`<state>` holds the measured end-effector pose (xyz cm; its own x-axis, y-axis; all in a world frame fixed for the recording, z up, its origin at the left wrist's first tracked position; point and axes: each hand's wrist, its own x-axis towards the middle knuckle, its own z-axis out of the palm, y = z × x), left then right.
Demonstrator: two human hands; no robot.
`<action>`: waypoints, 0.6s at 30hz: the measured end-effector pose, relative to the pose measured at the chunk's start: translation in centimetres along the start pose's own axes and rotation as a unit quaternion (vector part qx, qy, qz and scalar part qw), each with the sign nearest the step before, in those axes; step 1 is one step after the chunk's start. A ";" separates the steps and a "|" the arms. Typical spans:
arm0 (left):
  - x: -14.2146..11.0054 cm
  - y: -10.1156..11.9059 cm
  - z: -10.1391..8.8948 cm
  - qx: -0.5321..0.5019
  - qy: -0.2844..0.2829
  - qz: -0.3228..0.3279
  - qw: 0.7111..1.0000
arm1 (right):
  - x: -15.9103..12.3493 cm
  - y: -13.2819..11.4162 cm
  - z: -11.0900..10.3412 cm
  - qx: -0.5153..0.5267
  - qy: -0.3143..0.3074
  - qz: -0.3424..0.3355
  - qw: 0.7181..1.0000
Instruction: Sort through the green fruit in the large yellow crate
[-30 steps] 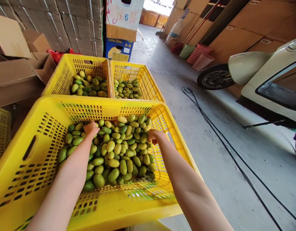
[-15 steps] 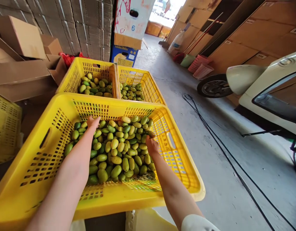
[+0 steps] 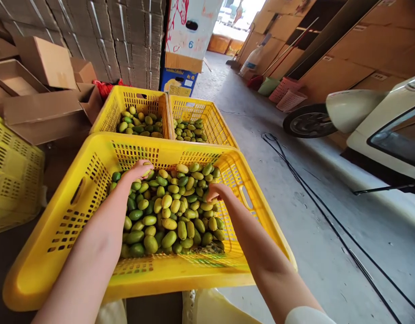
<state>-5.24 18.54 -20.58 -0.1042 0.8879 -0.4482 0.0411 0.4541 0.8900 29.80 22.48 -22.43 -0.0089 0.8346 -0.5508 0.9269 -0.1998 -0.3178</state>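
A large yellow plastic crate [image 3: 59, 245] stands in front of me, holding a heap of small oval green-to-yellow fruits [image 3: 169, 223]. My left hand [image 3: 140, 170] is over the far left of the heap, its fingers closed round a yellowish oval fruit [image 3: 147, 172]. At the right side of the heap, my right hand [image 3: 218, 191] points down among the fruits with curled fingers. Its fingertips are partly hidden, so whatever they grip cannot be made out. A dark, withered patch [image 3: 212, 248] lies at the near right corner of the heap.
Behind the big crate stand two smaller yellow crates [image 3: 108, 108] with similar fruits. Cardboard boxes [image 3: 42, 110] and another yellow crate [image 3: 15, 175] are at the left. Black cables [image 3: 315, 207] run over the floor at the right, near a white vehicle [image 3: 379, 121].
My left hand has lifted slightly and turned, now with a yellowish fruit in it. My right hand, which held a dark fruit, now dips among the fruits; that fruit no longer shows in it.
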 end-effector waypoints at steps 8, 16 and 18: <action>-0.1 1.9 -1.1 -0.094 -0.034 0.072 0.992 | -0.1 -3.8 -2.4 0.496 -0.232 -0.087 0.832; -0.9 2.6 0.3 -0.261 -0.004 0.085 0.962 | 0.2 -11.3 3.8 0.772 -0.194 -0.146 0.587; -1.5 2.0 0.8 -0.359 -0.021 0.047 0.932 | 0.4 -13.0 4.8 0.792 -0.235 -0.130 0.549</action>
<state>-4.24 18.21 -18.19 -0.0943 0.9300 -0.3551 -0.6288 0.2209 0.7455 15.93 22.95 -22.17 -0.5042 0.7902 -0.3483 -0.6136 -0.6116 -0.4995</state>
